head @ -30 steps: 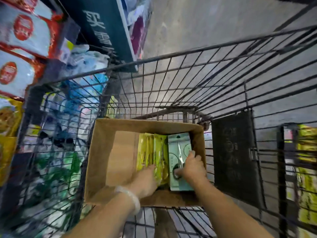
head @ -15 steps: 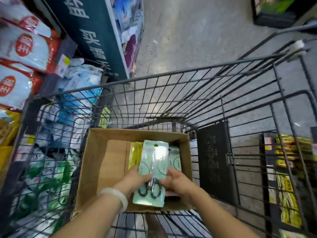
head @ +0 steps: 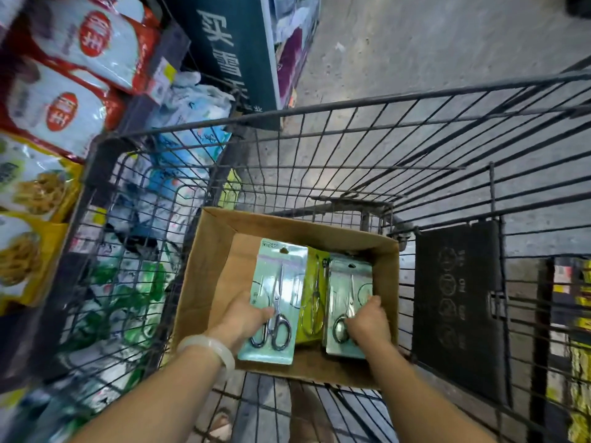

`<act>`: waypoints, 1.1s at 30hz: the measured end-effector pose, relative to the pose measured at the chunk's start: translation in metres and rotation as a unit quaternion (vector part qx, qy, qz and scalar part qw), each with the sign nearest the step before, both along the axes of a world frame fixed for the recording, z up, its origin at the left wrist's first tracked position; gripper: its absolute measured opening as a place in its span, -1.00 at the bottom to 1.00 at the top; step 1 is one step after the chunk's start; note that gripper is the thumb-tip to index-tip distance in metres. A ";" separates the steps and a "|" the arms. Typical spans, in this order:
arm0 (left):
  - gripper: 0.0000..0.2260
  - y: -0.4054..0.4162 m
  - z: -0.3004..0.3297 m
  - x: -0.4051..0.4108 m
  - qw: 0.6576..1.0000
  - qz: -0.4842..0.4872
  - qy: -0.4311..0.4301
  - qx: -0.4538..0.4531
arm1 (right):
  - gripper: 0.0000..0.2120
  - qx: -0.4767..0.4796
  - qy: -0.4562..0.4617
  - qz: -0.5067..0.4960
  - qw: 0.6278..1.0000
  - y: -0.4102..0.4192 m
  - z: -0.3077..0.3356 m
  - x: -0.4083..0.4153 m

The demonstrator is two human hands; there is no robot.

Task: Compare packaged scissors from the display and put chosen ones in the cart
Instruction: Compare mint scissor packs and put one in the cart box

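Observation:
A brown cardboard box (head: 208, 270) sits inside the wire cart (head: 351, 107). My left hand (head: 244, 318) holds a pale green pack of scissors (head: 278, 282) by its left edge, lifted a little above the box. My right hand (head: 367, 324) grips a second pale green scissors pack (head: 350, 282) lying at the box's right side. Between the two packs, yellow-green scissors packs (head: 313, 302) stand in the box, partly hidden.
Shelves with red-and-white bags (head: 80, 59) and yellow bags (head: 28, 193) line the left side of the cart. A dark sign with white characters (head: 224, 49) stands ahead. A black plastic panel (head: 457, 302) hangs on the cart's right wall. Grey concrete floor (head: 415, 43) lies beyond.
The pack that both hands held is now in my left hand alone and has moved left. My right hand has dropped onto a second green pack in the box.

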State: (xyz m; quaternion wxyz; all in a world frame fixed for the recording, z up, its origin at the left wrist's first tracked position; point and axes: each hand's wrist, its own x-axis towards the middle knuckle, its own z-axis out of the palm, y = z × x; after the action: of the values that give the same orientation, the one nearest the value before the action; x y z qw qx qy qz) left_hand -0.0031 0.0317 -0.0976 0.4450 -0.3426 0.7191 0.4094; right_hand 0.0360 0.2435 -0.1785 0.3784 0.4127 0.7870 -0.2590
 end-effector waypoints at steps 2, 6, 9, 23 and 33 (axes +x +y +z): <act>-0.74 -0.001 0.006 -0.001 1.000 0.011 -0.004 -0.001 | -0.33 0.020 -0.027 -0.013 0.999 -0.001 -0.003 -0.007; -0.75 -0.002 0.015 -0.001 0.998 0.059 -0.006 0.018 | -0.25 0.021 -0.049 0.038 0.998 0.002 -0.001 -0.007; -0.59 -0.007 0.013 -0.002 0.997 0.075 0.007 0.028 | -0.27 0.021 -0.046 0.032 0.998 0.005 0.003 -0.003; -0.54 -0.041 0.063 0.009 0.972 0.192 0.126 0.039 | -0.66 -0.051 0.066 0.142 0.986 -0.005 0.069 -0.015; -0.70 -0.090 0.151 0.053 0.922 0.281 0.260 0.050 | -0.83 -0.387 0.231 0.079 0.889 -0.103 0.221 -0.039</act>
State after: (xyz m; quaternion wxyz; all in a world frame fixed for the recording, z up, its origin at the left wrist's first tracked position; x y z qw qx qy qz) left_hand 0.0500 -0.0580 0.0532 0.1250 -0.3897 0.6623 0.6275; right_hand -0.0033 0.1406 0.0428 0.3343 0.0986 0.7198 -0.6003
